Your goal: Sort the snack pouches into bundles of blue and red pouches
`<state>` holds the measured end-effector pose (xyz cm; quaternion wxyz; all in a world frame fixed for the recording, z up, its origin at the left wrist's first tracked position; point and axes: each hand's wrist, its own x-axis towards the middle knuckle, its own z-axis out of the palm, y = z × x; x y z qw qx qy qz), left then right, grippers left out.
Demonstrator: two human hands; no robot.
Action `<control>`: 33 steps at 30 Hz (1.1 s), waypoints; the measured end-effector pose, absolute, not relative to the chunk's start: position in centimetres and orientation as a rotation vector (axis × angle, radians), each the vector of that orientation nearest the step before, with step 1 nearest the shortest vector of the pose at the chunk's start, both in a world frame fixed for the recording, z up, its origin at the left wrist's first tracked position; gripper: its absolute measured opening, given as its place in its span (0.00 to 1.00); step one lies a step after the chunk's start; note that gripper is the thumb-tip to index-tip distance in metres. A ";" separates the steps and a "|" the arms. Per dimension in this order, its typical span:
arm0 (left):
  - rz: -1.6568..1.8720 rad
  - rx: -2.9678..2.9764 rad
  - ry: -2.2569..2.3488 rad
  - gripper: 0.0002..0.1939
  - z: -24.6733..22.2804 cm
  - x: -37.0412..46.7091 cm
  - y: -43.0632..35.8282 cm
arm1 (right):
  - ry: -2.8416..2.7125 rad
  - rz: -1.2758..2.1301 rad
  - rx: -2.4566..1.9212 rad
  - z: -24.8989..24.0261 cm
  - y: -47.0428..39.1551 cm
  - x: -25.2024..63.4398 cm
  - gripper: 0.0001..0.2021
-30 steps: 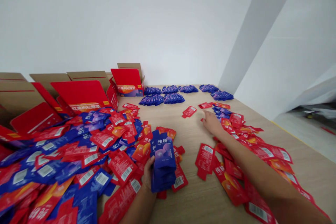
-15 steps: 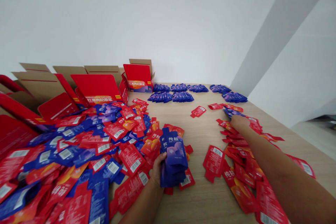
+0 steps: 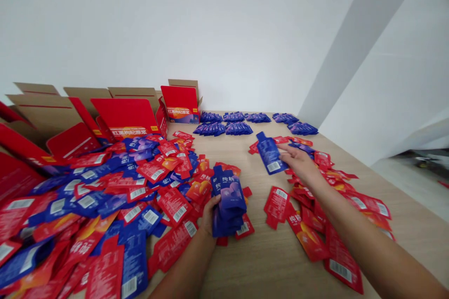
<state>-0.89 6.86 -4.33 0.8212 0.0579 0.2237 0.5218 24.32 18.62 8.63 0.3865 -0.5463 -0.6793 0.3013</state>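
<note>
My left hand (image 3: 209,212) is closed around a small stack of blue pouches (image 3: 229,201), their purple-fruit fronts facing up. My right hand (image 3: 298,161) pinches one blue pouch (image 3: 270,153) by its edge, with the barcode side showing. That pouch hangs above the table, over the far end of a heap of red pouches (image 3: 315,217) on the right. Under and beside my left hand spreads a large mixed pile of red and blue pouches (image 3: 115,191).
Open red cartons (image 3: 122,117) with raised brown flaps line the left and back. Several fanned stacks of blue pouches (image 3: 238,128) lie along the far part of the wooden table (image 3: 259,266). A white wall (image 3: 245,32) stands behind.
My right hand has lifted a blue pouch off the right-hand heap and brought it left. The left hand still grips its stack. The view has shifted slightly.
</note>
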 end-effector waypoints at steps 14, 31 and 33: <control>1.291 0.020 0.666 0.08 -1.9 0.4 6.8 | -2.433 0.043 -1.236 6.7 6.9 10.8 0.16; 1.125 0.126 0.723 0.18 -2.2 0.3 6.8 | -1.295 1.282 -1.155 -1.4 8.3 12.8 0.36; 1.108 0.159 0.751 0.20 -2.1 0.4 6.6 | -1.164 1.478 -1.064 -0.6 7.7 13.1 0.35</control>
